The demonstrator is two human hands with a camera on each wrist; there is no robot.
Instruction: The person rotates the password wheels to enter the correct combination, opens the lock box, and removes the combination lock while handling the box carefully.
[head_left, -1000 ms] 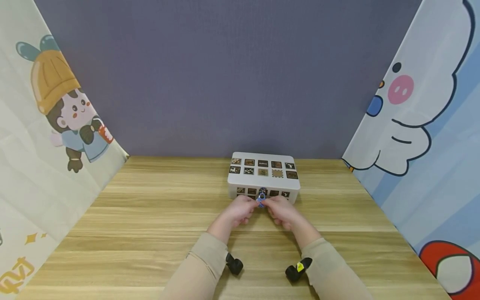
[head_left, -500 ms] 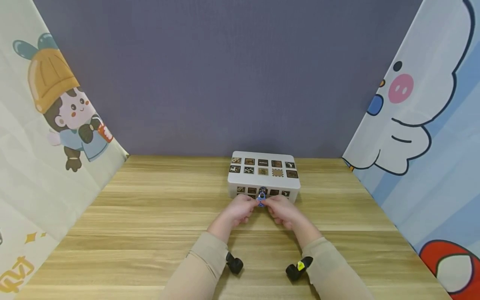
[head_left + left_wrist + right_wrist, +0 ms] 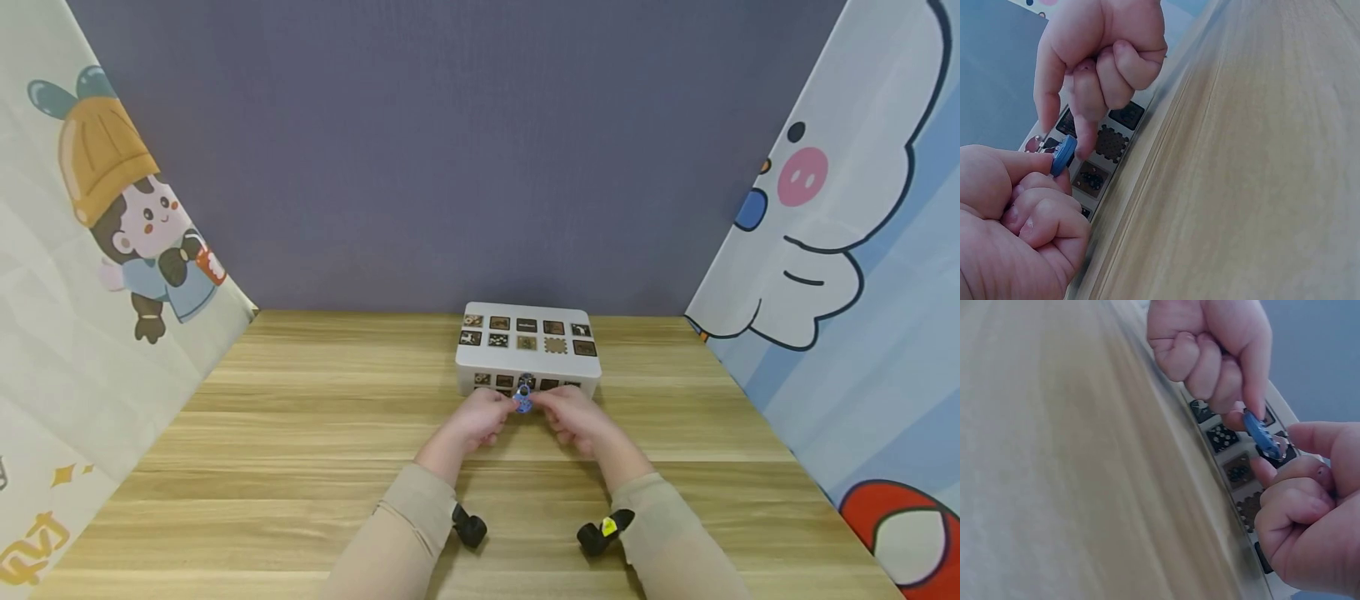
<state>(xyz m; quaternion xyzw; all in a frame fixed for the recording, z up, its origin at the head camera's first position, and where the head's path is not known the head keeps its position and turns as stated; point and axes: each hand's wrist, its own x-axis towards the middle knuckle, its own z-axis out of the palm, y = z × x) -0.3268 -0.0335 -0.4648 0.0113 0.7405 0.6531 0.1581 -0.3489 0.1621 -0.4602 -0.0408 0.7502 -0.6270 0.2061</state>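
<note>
A small blue padlock (image 3: 522,403) hangs at the metal clasp (image 3: 527,381) on the front of a white box (image 3: 517,358) printed with small dark and brown squares. My left hand (image 3: 480,418) pinches the padlock's body between thumb and index finger, its other fingers curled in. On the padlock's other side is my right hand (image 3: 581,421). Its thumb and index finger stand apart in the right wrist view, with a gap to the blue body (image 3: 1261,434); the remaining fingers are folded. Whether the shackle is locked is too small to tell.
The box stands at the back of a wood-grain table (image 3: 337,467), close to a grey-purple panel (image 3: 465,158). Cartoon-printed cloths hang at the left (image 3: 45,333) and right (image 3: 847,300). Small black cameras sit at both wrists.
My right thumb and index finger have come off the padlock, and the right hand has shifted slightly right. The left hand keeps its pinch in the same place.
</note>
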